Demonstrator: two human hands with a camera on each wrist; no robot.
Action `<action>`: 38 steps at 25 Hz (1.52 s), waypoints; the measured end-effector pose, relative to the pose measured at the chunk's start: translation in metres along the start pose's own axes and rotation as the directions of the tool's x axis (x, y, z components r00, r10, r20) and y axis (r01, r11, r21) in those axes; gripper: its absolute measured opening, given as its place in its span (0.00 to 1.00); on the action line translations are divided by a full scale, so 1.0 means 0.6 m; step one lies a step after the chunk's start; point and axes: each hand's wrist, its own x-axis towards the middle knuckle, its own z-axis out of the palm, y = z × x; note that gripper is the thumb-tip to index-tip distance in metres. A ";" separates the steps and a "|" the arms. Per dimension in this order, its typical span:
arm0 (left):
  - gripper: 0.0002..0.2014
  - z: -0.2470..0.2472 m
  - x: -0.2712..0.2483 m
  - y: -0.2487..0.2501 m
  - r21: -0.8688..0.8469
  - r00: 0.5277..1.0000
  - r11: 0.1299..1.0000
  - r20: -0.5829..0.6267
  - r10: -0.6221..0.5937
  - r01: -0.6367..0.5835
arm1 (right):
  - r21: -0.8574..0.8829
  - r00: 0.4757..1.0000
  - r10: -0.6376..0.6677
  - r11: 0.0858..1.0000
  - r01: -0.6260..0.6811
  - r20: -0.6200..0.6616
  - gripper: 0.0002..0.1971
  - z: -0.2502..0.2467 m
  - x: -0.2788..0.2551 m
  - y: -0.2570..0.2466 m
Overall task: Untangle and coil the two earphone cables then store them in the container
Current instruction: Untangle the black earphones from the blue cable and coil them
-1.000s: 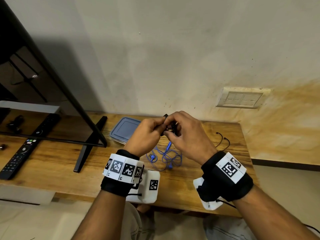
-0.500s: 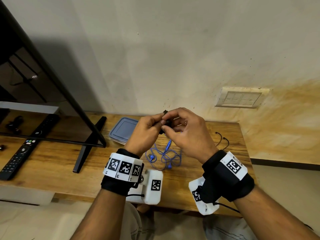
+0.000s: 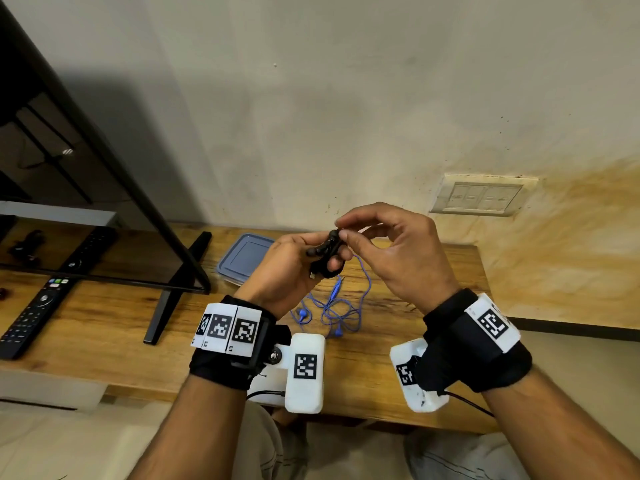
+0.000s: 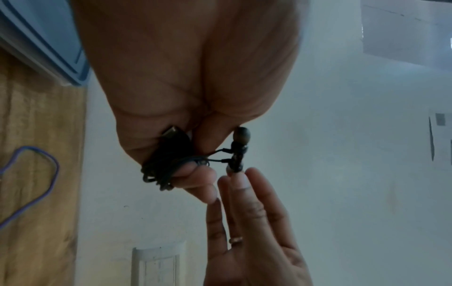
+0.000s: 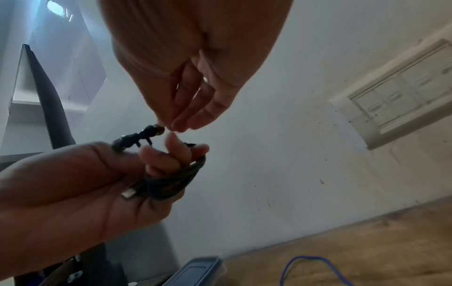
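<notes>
Here, the black earphone cable sits wound in a tight bundle round the curled fingers of the left hand, held up above the table; its plug pokes out against the palm. The two earbuds stand free of the bundle on short leads. The right hand pinches the tip of one bud between thumb and fingertips, other fingers loosely spread.

Risks, as we judge them: the wraps may slip off the left fingers if that hold slackens, and a sharp tug on the bud could pull turns loose. The blue earphone cable lies in loose loops on the table under the hands, and could snag a lowering wrist. The container has its lid on; a hand must be freed to open it.

Views: the left wrist shows the leads and a ring on the right hand; the head view alone shows container, blue cable, remote and monitor stand together.
</notes>
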 end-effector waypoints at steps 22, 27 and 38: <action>0.14 0.033 0.002 -0.005 0.165 0.933 0.952 -0.298 -0.201 0.258 | -0.042 0.876 0.390 0.918 -0.395 0.283 0.12 0.012 -0.001 0.027; 0.14 0.031 0.000 -0.003 0.217 0.925 0.921 -0.279 -0.260 0.324 | -0.069 0.855 0.412 0.908 -0.413 0.315 0.13 0.013 -0.004 0.026; 0.14 0.029 0.002 0.002 0.272 0.931 0.904 -0.254 -0.263 0.329 | 0.038 0.833 0.458 0.870 -0.492 0.312 0.11 0.009 -0.005 0.025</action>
